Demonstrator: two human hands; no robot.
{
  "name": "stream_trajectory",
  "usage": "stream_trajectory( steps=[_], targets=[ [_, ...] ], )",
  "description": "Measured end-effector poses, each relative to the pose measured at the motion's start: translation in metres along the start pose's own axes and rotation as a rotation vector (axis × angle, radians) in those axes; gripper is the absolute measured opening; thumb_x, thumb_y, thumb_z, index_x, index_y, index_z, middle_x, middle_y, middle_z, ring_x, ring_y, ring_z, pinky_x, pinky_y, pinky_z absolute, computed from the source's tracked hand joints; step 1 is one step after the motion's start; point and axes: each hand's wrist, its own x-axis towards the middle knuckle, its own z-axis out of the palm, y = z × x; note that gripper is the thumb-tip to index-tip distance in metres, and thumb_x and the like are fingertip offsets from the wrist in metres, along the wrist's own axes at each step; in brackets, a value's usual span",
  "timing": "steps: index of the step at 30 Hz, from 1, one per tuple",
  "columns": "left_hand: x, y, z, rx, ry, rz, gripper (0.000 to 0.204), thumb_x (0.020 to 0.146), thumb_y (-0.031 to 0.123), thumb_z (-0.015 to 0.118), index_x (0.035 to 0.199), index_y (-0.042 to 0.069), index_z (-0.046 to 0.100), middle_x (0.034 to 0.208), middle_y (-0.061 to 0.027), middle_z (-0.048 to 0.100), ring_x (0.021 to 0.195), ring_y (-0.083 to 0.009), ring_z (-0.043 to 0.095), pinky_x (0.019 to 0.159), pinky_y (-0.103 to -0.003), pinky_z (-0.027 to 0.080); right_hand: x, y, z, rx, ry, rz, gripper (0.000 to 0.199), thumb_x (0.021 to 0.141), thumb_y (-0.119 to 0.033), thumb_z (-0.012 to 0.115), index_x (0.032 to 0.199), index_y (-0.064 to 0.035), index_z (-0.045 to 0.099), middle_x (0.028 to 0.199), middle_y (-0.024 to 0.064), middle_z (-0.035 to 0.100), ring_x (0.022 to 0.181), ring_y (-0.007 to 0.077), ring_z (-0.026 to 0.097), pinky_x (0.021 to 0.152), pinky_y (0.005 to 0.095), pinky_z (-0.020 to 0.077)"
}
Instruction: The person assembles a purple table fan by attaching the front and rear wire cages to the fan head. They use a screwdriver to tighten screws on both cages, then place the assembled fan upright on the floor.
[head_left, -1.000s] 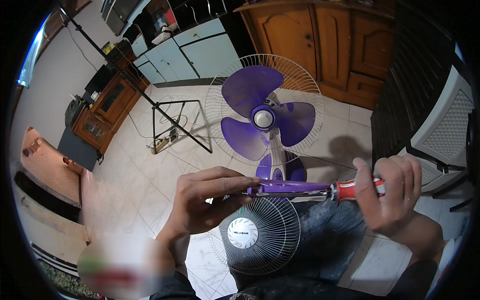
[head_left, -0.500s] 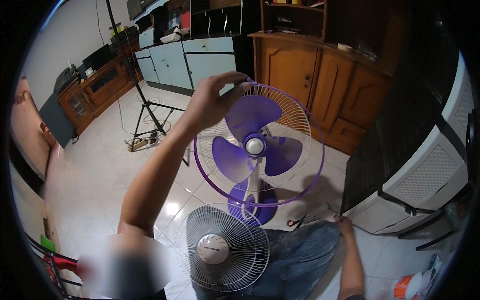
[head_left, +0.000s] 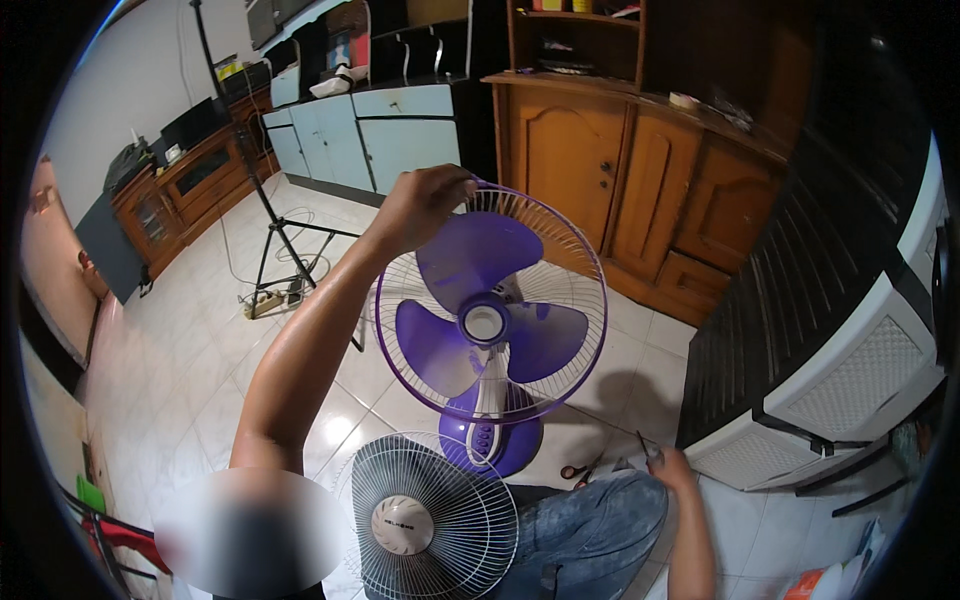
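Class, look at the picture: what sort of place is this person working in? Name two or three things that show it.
Most likely a room in a home. Wooden cupboards line the wall, a low TV cabinet stands at the left, and the floor is tiled. The left hand grips a purple fan.

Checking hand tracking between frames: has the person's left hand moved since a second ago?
Yes. The left hand has gone from the purple strip near the lap up to the top rim of the purple-bladed pedestal fan's wire guard, which stands on the floor.
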Motion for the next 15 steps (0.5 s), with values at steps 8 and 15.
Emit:
stream_trajectory(
  steps=[8,15],
  targets=[
    [-0.003,-0.018,0.006,0.026,0.1,0.186,0.027,0.103,0.016,0.068,0.122,-0.002,0.074,0.1,-0.018,0.08,0.088,-0.0253,0.079,0.083,-0.037,0.061,0.032,-0.34,-0.196,0.485,0.449,-0.522,0.06,0.095,-0.022,0.08,0.145,0.0017,0.057,0.131,0.0208,0.07,0.125,0.0326,0.067,0.107,0.0417,0.0512],
    [0.001,-0.02,-0.005,-0.067,-0.032,0.13,0.031,0.106,0.007,0.061,0.135,-0.003,0.067,0.107,-0.0167,0.08,0.099,-0.0236,0.078,0.085,-0.037,0.063,0.123,-0.403,-0.153,0.646,0.631,-0.644,0.042,0.108,-0.022,0.064,0.143,0.002,0.061,0.131,0.0191,0.071,0.125,0.0278,0.068,0.108,0.0387,0.0506]
  ],
)
